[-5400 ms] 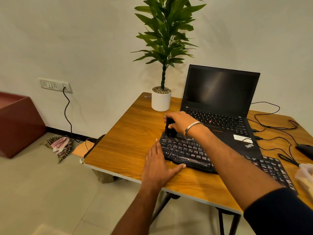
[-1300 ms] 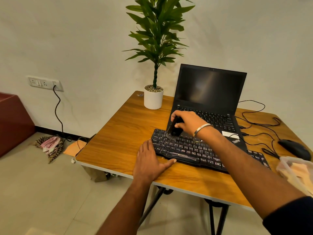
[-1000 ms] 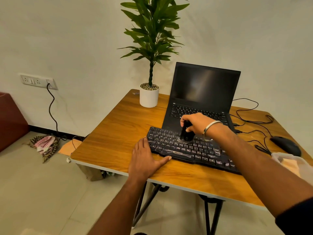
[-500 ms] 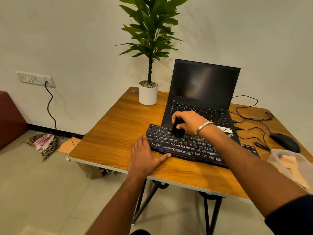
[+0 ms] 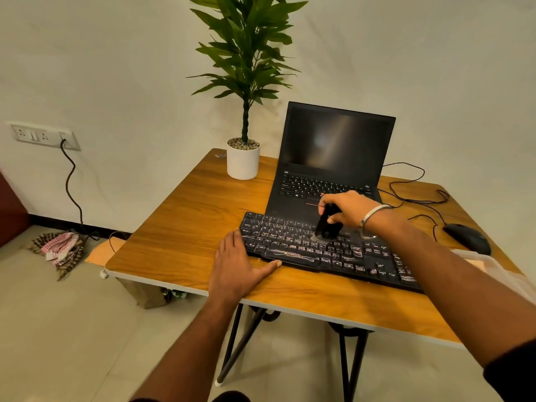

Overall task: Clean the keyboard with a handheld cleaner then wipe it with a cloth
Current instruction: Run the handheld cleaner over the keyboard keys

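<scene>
Left of the keyboard (image 5: 324, 248), far from it and down on the floor, a checked cloth (image 5: 59, 248) lies in a heap under the wall socket (image 5: 43, 136); whether this is the wiping cloth I cannot tell. At the keyboard's left end the left hand (image 5: 235, 268) rests flat on the table (image 5: 179, 227), fingers straight and together, the thumb stretched along the keyboard's front edge to keep it steady. Behind the keyboard's left part stands a potted plant (image 5: 243, 158), and directly behind it an open laptop (image 5: 330, 166), screen dark. Over the keyboard's middle the right hand (image 5: 348, 208) grips the black handheld cleaner (image 5: 327, 224), fingers curled around its body, the brush end touching the keys. Half a second ago the cleaner was nearer the keyboard's left part; now it is further right and a row closer to the person. I judge the cleaning pass is moving rightward, with the right section not yet done and the wiping step not yet begun. Right of the keyboard lie a mouse (image 5: 467, 237) and some pale material (image 5: 493, 268), only partly visible.
</scene>
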